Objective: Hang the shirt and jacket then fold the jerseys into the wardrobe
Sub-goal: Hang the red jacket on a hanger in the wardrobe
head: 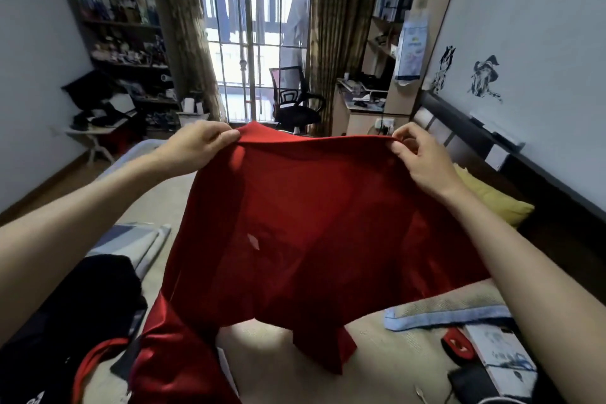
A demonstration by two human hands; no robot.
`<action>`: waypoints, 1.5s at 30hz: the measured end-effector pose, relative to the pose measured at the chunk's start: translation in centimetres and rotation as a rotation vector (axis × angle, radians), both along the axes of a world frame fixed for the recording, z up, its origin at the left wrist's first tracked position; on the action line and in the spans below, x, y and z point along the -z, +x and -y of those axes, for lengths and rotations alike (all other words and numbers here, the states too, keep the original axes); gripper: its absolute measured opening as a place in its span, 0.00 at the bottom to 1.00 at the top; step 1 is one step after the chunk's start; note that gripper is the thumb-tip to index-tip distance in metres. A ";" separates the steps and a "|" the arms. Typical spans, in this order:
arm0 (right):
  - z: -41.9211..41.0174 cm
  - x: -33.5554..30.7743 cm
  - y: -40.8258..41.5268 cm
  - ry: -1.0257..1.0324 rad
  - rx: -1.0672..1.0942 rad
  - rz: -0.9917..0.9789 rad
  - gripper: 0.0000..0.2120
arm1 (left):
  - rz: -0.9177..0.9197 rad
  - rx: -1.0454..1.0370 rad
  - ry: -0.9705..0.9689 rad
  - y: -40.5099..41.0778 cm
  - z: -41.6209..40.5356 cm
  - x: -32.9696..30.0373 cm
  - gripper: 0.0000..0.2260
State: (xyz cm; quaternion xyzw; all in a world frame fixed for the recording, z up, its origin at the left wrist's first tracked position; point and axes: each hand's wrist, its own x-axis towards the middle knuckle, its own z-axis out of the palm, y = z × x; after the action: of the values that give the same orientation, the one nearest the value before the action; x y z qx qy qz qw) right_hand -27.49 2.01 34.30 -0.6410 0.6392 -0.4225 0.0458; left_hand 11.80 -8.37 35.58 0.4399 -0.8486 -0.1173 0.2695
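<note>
While it is pinched along its top edge by the left hand point(196, 144) and right hand point(423, 157), the thin, smooth red fabric jersey point(311, 233) is held spread between them above the beige woven-textured bed point(262, 348), its lower folds draped downward.

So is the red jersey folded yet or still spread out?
Spread out. Both hands, left and right, pinch the red jersey's top edge, holding it up over the bed.
</note>
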 end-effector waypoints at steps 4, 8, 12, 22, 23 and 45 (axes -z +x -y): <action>-2.3 8.2 0.5 0.468 -0.218 -0.001 0.05 | 0.203 0.247 0.416 0.4 -3.5 7.8 0.15; -6.2 20.7 2.5 1.246 -0.366 -0.185 0.10 | 0.603 0.407 0.733 0.9 -10.7 22.7 0.11; -9.2 29.0 6.0 1.539 -0.363 -0.313 0.05 | 0.906 0.491 0.980 1.7 -17.5 32.1 0.19; -4.2 36.6 13.4 1.219 -0.193 -0.063 0.11 | 0.738 0.047 0.804 6.2 -6.7 39.7 0.16; -3.5 37.1 13.9 1.205 -0.181 -0.053 0.12 | 0.733 -0.005 0.782 6.4 -5.4 40.1 0.18; -0.8 59.2 13.8 1.729 -0.167 0.156 0.71 | 0.792 -0.076 0.906 0.0 20.6 61.2 0.26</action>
State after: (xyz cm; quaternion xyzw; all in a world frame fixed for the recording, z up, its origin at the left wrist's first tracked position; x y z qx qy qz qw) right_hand -13.68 2.82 -24.95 -0.3954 0.6816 0.1728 0.5909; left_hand 11.78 -29.00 -25.63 0.5514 -0.7336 -0.2847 -0.2771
